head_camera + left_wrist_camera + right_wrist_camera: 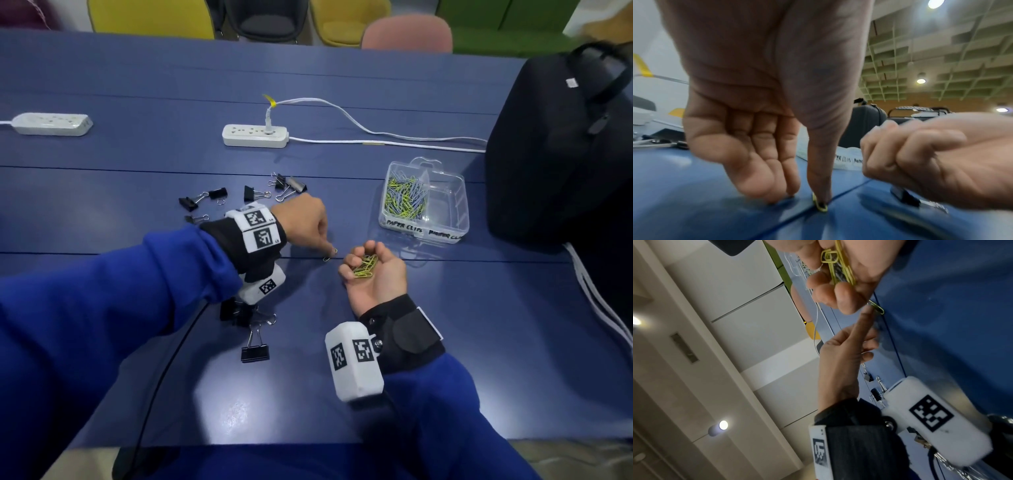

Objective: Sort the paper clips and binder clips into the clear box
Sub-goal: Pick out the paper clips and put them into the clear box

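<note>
Binder clips (255, 346) near; black bag (561, 144) beside clear box (424, 202).

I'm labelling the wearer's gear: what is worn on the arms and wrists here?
Both arms wear bright blue sleeves. Each wrist has a black strap carrying white blocks printed with black square code markers. A thin black cable runs from the left wrist. The hands are bare.

about ten binder clips (255, 353), two power strips (255, 136)

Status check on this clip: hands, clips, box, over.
Left hand index fingertip pressing one paper clip on table. Right hand cupping yellow clips. Clear box open, path unobstructed; binder clips unsorted.
</note>
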A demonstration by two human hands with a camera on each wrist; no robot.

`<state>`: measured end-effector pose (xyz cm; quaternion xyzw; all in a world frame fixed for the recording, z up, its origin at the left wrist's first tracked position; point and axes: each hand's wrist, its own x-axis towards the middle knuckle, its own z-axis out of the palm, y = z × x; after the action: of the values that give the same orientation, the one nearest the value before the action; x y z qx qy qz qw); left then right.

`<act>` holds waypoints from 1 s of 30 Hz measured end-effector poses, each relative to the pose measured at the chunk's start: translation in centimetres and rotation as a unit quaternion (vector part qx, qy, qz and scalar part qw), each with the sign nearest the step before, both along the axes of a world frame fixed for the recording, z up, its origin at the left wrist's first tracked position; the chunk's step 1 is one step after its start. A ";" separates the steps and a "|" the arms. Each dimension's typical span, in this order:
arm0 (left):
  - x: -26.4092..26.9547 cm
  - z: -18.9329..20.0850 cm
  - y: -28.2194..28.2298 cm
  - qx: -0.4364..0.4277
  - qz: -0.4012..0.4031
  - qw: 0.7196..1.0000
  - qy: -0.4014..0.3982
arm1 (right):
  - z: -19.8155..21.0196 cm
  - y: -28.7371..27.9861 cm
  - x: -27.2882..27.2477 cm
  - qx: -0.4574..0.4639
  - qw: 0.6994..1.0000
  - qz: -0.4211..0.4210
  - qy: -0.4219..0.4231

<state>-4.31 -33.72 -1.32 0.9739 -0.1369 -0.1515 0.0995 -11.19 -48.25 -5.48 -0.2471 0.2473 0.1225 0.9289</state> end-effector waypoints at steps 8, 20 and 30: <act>-0.7 -0.3 -1.2 0.039 -0.015 0.997 0.060 | -0.1 0.1 -0.3 -0.059 0.998 -0.017 0.022; -2.8 5.1 0.2 -0.110 -0.053 0.992 0.017 | 0.0 1.6 -0.5 -0.060 0.998 -0.002 0.019; 0.8 3.2 -1.8 -0.161 -0.046 0.978 -0.127 | 2.2 -1.5 0.8 -0.048 0.998 -0.022 -0.039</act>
<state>-3.48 -35.55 1.90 0.9490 -0.2159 -0.0073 0.2296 -10.42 -49.75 -3.32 -0.2902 0.2216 0.0803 0.9275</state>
